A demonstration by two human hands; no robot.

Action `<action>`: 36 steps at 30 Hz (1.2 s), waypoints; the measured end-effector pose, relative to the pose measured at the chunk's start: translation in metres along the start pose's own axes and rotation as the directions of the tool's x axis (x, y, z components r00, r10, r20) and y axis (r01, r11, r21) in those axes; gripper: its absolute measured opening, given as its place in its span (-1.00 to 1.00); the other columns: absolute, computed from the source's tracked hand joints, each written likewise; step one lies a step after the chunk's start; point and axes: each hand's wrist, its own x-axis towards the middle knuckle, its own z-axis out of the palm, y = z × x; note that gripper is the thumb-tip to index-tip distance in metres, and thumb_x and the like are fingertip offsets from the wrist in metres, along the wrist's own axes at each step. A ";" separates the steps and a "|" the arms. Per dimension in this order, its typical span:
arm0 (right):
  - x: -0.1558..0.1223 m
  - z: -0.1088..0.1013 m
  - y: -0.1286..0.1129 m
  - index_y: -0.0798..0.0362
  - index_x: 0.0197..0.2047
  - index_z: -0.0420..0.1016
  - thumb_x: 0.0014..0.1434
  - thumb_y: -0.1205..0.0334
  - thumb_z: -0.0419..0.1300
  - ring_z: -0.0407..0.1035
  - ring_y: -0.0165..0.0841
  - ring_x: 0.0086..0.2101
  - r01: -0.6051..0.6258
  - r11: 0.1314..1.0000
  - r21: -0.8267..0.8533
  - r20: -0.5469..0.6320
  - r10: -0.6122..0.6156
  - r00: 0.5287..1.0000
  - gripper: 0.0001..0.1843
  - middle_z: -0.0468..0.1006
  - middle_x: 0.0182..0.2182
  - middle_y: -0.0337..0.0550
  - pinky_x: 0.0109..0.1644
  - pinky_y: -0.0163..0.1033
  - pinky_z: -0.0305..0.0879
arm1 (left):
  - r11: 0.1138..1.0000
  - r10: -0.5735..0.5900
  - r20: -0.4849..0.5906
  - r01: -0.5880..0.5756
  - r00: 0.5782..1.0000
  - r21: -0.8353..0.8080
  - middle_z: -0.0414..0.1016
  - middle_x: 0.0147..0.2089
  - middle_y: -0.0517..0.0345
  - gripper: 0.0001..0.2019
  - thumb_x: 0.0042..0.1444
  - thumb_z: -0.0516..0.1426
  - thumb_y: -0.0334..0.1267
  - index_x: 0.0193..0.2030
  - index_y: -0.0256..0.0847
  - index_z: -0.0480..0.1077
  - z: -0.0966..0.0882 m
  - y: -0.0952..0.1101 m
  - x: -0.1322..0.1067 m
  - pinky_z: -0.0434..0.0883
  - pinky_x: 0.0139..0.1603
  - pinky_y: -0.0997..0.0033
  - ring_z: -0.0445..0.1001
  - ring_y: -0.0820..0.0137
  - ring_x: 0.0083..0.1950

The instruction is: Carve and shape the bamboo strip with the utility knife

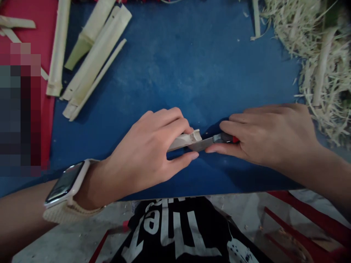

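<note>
Near the front edge of the blue table, my left hand (153, 146) grips a short split bamboo strip (189, 138), whose notched end sticks out past the fingers toward the right. Most of the strip is hidden under that hand. My right hand (260, 135) is closed around the dark and red handle of a knife (201, 144). The blade points left and lies against the near side of the strip's end, close to my left thumb. Whether the edge is in the bamboo or only touching it, I cannot tell.
Several split bamboo pieces (95, 62) lie at the back left. A heap of thin bamboo shavings (318, 65) fills the right side, with one strip (256, 22) beside it. The blue tabletop (186, 73) stretches between them. A red surface (33, 33) adjoins it at far left.
</note>
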 end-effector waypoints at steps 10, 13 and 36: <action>-0.010 0.002 -0.006 -0.07 -0.45 0.47 0.89 -0.49 -0.11 0.30 -0.32 -0.56 0.098 0.991 -0.087 -0.212 -0.115 0.971 -0.01 0.34 -0.61 -0.18 -0.43 -0.13 -0.14 | 0.999 0.049 0.001 -0.049 0.999 0.022 0.78 0.09 0.09 -0.75 0.64 0.53 -0.13 0.17 -0.16 0.62 0.002 -0.002 0.000 0.52 -0.06 0.13 0.72 0.17 -0.02; -0.014 -0.001 -0.011 -0.06 -0.48 0.39 0.91 -0.37 0.05 0.23 -0.37 -0.60 0.159 0.981 -0.109 -0.274 -0.183 0.944 -0.09 0.30 -0.62 -0.23 -0.47 -0.16 -0.12 | 0.998 0.055 -0.001 -0.055 0.998 0.025 0.78 0.09 0.10 -0.76 0.66 0.52 -0.12 0.16 -0.16 0.62 0.002 -0.002 0.000 0.52 -0.06 0.14 0.73 0.17 -0.02; -0.003 -0.003 -0.005 -0.08 -0.43 0.58 0.80 -0.67 -0.25 0.25 -0.24 -0.51 -0.019 0.998 -0.067 -0.047 0.016 0.999 0.10 0.30 -0.64 -0.11 -0.28 -0.05 -0.23 | 0.999 -0.018 0.004 0.018 1.000 0.030 0.73 -0.05 0.19 -0.91 0.68 0.39 -0.30 0.03 -0.10 0.64 0.002 0.004 0.007 0.48 -0.07 0.17 0.70 0.23 -0.10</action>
